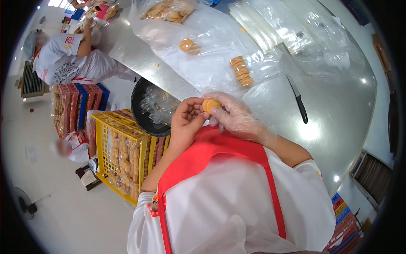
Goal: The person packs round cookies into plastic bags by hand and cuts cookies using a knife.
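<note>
Close in front of my chest, both hands meet around a few round, golden cookies [210,105]. My left hand [189,117], bare, pinches them from the left with its fingers curled. My right hand [234,115] wears a clear plastic glove and grips the same cookies from the right. Beyond my hands, a stacked row of cookies [241,71] lies on clear plastic sheeting [211,51]. A small group of round cookies [188,46] rests farther left on that sheeting. To my right, a knife [298,99] with a black handle lies on the metal table [275,114].
A bag of cookies [171,12] and flat clear bags [258,25] lie at the table's far side. Left of me stand a black bin [137,99] with plastic scraps and yellow crates [120,135] of packed cookies. A co-worker [69,55] is at the table's far left.
</note>
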Action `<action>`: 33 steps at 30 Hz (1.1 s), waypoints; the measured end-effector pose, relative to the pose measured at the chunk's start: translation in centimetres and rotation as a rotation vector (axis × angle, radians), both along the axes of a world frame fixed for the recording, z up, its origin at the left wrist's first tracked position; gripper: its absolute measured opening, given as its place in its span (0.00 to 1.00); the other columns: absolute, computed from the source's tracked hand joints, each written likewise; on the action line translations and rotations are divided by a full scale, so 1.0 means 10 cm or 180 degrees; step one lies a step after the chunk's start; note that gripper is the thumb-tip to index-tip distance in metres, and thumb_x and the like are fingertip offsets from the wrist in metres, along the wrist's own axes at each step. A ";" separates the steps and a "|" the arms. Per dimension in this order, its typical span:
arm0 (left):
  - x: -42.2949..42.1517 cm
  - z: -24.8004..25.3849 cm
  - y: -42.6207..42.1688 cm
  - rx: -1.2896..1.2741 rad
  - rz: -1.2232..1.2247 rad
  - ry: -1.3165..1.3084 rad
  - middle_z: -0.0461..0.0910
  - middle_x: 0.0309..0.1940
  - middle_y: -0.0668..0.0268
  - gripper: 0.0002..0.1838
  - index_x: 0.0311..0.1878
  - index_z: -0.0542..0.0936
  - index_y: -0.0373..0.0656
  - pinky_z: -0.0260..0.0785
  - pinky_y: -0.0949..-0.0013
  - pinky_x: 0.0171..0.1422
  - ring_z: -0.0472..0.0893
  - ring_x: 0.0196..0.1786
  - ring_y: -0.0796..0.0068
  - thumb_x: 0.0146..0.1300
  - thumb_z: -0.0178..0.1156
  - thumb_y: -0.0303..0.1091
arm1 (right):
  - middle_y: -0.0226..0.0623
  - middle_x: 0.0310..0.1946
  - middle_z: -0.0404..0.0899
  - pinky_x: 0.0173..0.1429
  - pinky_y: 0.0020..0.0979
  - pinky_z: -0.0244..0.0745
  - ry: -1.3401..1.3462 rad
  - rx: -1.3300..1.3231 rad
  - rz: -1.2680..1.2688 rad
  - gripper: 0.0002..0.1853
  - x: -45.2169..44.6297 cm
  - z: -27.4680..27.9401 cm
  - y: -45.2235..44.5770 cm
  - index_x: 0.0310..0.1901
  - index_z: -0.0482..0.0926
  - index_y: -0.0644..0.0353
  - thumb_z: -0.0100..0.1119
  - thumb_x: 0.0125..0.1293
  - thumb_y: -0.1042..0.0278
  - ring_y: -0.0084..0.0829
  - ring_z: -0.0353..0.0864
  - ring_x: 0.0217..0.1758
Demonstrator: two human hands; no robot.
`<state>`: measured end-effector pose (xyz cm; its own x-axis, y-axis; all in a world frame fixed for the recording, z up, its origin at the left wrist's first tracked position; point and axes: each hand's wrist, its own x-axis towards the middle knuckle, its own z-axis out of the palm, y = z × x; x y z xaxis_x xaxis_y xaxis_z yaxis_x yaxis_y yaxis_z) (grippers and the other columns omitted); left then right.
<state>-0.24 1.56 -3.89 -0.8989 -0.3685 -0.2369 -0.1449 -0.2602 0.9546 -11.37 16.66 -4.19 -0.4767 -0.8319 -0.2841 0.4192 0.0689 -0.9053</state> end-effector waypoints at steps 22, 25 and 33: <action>2.49 -1.12 -0.17 0.0180 0.0461 -0.2876 0.80 0.39 0.66 0.16 0.56 0.77 0.35 0.71 0.75 0.49 0.78 0.43 0.79 0.68 0.62 0.32 | 0.42 0.39 0.74 0.37 0.40 0.79 0.4612 0.0968 0.0508 0.14 -0.01 -0.30 0.43 0.47 0.76 0.58 0.59 0.59 0.70 0.42 0.81 0.40; 2.39 -0.85 -0.31 0.0183 0.0328 -0.2866 0.80 0.39 0.65 0.17 0.56 0.78 0.35 0.71 0.74 0.49 0.78 0.43 0.79 0.68 0.63 0.34 | 0.41 0.39 0.74 0.37 0.39 0.79 0.4715 0.1243 0.0481 0.16 0.02 -0.38 0.42 0.49 0.78 0.57 0.60 0.58 0.69 0.41 0.81 0.40; 0.58 -0.29 -1.28 -0.1680 0.0634 -0.0784 0.82 0.45 0.61 0.24 0.57 0.77 0.32 0.72 0.70 0.55 0.80 0.48 0.72 0.62 0.69 0.36 | 0.41 0.35 0.74 0.35 0.40 0.77 0.4735 0.1097 -0.0010 0.18 0.05 -0.51 0.42 0.47 0.78 0.56 0.61 0.52 0.72 0.41 0.80 0.36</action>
<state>5.58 -11.21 -6.82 -0.7428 -0.6478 -0.1688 -0.3748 0.1936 0.9067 -10.83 20.83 -9.25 -0.4970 -0.8261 0.2657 -0.8272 0.3586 -0.4325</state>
